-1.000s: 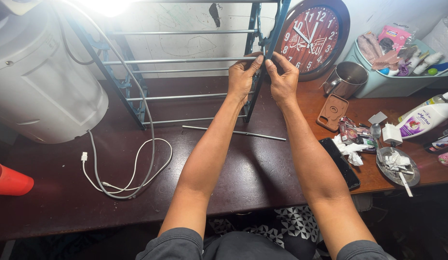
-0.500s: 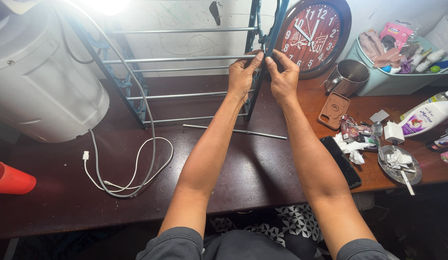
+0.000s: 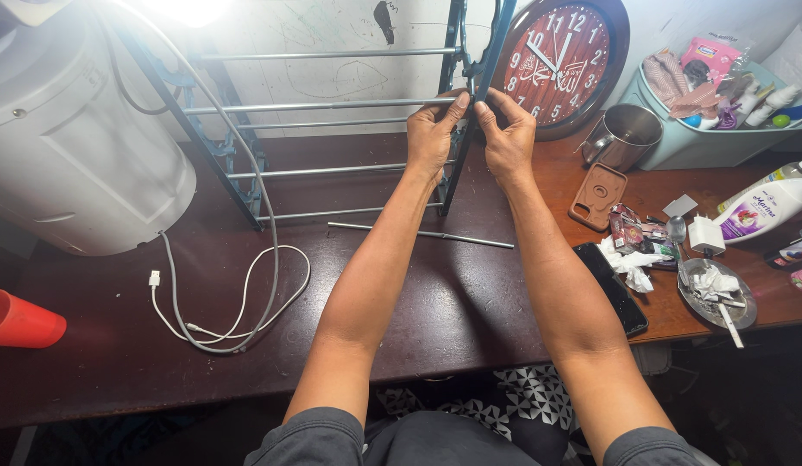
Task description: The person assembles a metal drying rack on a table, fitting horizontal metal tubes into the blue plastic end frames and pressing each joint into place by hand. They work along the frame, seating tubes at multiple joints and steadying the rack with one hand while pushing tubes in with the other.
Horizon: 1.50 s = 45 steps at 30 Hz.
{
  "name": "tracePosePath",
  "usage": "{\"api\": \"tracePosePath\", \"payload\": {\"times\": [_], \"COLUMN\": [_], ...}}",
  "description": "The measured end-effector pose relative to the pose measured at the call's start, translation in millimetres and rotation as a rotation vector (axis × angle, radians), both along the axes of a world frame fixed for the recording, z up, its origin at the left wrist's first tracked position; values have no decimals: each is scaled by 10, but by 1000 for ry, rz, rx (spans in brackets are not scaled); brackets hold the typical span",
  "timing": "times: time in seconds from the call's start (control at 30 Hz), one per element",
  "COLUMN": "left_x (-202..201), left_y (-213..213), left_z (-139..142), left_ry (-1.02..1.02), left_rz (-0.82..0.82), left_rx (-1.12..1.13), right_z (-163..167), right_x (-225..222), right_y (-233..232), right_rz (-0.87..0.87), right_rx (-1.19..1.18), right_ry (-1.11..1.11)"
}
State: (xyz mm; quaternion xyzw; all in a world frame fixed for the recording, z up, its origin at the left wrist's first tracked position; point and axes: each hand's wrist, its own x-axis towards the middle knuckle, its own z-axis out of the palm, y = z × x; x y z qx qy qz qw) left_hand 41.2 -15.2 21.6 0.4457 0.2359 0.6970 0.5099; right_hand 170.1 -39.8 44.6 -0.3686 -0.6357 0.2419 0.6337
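A metal rack (image 3: 332, 103) with dark blue side frames and several silver cross rods stands on the dark wooden table (image 3: 116, 362). My left hand (image 3: 434, 129) and my right hand (image 3: 509, 134) both grip the rack's right side frame (image 3: 470, 78), fingers pinched around it where a silver rod meets it. One loose silver rod (image 3: 418, 234) lies flat on the table just in front of the rack, below my forearms.
A white cylindrical appliance (image 3: 64, 147) stands at the left, a white cable (image 3: 237, 311) coiled beside it. A red cup (image 3: 21, 321) lies at the left edge. Right side: red wall clock (image 3: 560, 60), metal mug (image 3: 625, 134), phone (image 3: 612, 285), lotion bottle (image 3: 767, 207), teal bin (image 3: 720, 142), clutter.
Both hands stay on the rack's right side frame with barely any shift. Nothing else has moved.
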Motion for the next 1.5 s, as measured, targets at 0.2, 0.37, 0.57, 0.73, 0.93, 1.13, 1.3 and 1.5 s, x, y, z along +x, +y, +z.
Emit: {"api": "tracePosePath", "payload": {"times": [0.2, 0.37, 0.57, 0.73, 0.93, 1.13, 1.3, 1.5], "left_x": [25, 26, 20, -30, -72, -19, 1, 26], "left_y": [3, -8, -158, -359, -517, -349, -183, 62], "left_z": [6, 25, 128, 264, 475, 912, 1099, 1139], "left_ry": [-14, 22, 148, 502, 541, 266, 206, 128], "left_rz": [0, 21, 147, 620, 631, 452, 279, 140], "left_rx": [5, -3, -21, -134, -81, 67, 135, 182], "right_z": [8, -8, -47, -17, 212, 593, 791, 867], "right_x": [-1, -14, 25, 31, 0, -49, -84, -94], "right_y": [-19, 0, 29, 65, 158, 201, 110, 14], "right_rz": [41, 41, 21, -9, 37, 23, -29, -120], "right_rx": [9, -38, 42, 37, 116, 289, 218, 203], "right_ry": [5, 34, -19, 30, 182, 123, 42, -80]}}
